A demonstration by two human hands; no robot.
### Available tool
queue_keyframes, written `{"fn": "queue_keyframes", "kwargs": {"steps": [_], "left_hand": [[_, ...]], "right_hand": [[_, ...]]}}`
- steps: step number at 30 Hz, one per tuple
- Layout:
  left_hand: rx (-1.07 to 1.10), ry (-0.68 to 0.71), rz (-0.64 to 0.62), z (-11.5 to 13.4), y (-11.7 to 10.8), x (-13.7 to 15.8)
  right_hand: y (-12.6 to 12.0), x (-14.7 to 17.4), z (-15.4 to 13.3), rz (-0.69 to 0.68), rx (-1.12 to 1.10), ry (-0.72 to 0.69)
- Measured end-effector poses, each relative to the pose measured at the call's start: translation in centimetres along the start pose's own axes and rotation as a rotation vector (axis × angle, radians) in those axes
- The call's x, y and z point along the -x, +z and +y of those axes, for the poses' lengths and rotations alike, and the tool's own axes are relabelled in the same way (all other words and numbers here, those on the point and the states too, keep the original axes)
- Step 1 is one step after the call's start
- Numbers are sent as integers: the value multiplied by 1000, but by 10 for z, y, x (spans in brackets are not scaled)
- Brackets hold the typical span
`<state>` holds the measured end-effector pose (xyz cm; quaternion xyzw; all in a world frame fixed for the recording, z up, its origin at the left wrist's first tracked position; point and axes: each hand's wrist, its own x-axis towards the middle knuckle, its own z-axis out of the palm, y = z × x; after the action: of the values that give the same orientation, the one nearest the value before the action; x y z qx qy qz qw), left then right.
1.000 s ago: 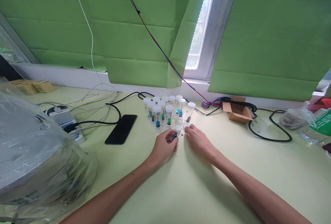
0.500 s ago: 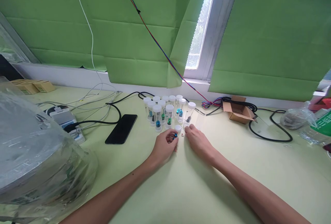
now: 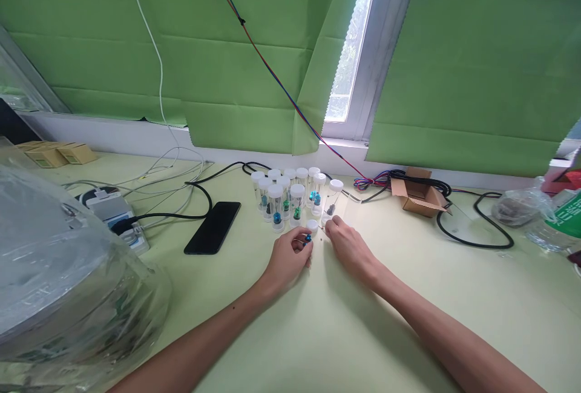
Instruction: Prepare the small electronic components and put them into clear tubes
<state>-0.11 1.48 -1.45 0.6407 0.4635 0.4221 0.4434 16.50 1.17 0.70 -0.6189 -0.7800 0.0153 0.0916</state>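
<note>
My left hand [image 3: 290,254] is closed with thumb and fingers around a small blue piece [image 3: 307,238], whose exact kind is too small to make out. Just beyond those fingertips is a white cap [image 3: 312,225]. My right hand [image 3: 347,244] is pinched beside it; a thin, tiny item shows at its fingertips, too small to name. Tiny specks [image 3: 322,238] lie on the table between both hands. Several clear tubes with white caps [image 3: 297,208] stand upright in a cluster behind, with blue or green pieces in some. One clear tube [image 3: 333,199] stands right behind my right fingertips, a dark piece inside.
A black phone [image 3: 212,227] lies left of the tubes, with a power strip [image 3: 129,217] and cables past it. Clear plastic sheeting [image 3: 77,296] bulges at the left front. An open cardboard box [image 3: 418,196], black cable [image 3: 476,246] and a bottle [image 3: 556,223] are to the right.
Both hands stay nearly in place. The right fingertips have shifted very slightly, and the blue piece in the left fingers sits at a slightly different angle.
</note>
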Motion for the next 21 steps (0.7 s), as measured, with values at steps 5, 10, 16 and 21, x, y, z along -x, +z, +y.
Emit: {"fn": "queue_keyframes", "kwargs": {"steps": [5,10,16,21], "left_hand": [[-21,3,-6,0,0,0],[-35,5,-3,-1,0,0],[-49,1,3,1,0,2],[-63,33,1,-1,0,2]], "right_hand": [[1,0,2,62,-33,4],[-2,0,2,120,-117,24],[3,15,-2,332,-329,5],[24,28,-5,433,-554,23]]}}
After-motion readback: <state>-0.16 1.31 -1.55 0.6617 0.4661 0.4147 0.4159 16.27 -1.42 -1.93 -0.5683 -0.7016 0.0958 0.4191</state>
